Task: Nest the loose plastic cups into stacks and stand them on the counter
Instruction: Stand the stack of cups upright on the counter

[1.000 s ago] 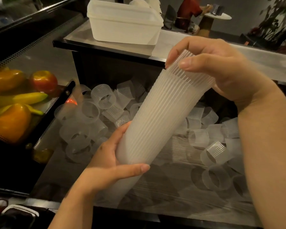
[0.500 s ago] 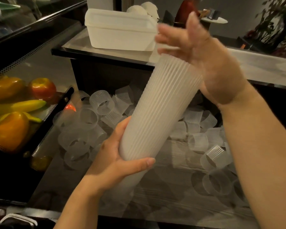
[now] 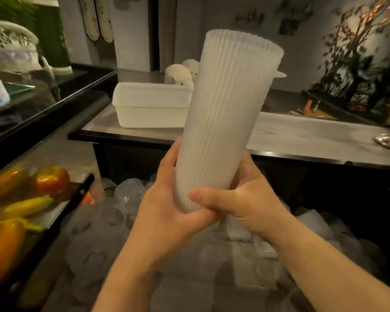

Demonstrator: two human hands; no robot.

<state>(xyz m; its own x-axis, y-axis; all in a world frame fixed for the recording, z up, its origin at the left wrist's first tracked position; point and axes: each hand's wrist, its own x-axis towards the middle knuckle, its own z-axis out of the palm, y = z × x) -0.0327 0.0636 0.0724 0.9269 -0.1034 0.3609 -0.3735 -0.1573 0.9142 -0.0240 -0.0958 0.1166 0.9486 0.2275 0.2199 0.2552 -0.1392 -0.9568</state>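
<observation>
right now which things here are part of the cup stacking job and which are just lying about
Part of the job:
- cup stack, held near its lower end by the left hand and right hand
- loose cups below
- counter

Just lying about:
- white tub
- apple
- banana
- plant

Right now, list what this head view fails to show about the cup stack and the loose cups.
- Base of the tall ribbed translucent cup stack: hidden by the left hand and right hand.
- Number of cups in it: ribs blur together.
- Loose clear plastic cups below: blurred, partly behind both forearms, uncountable.
- White rectangular plastic tub: contents unseen from this angle.
</observation>
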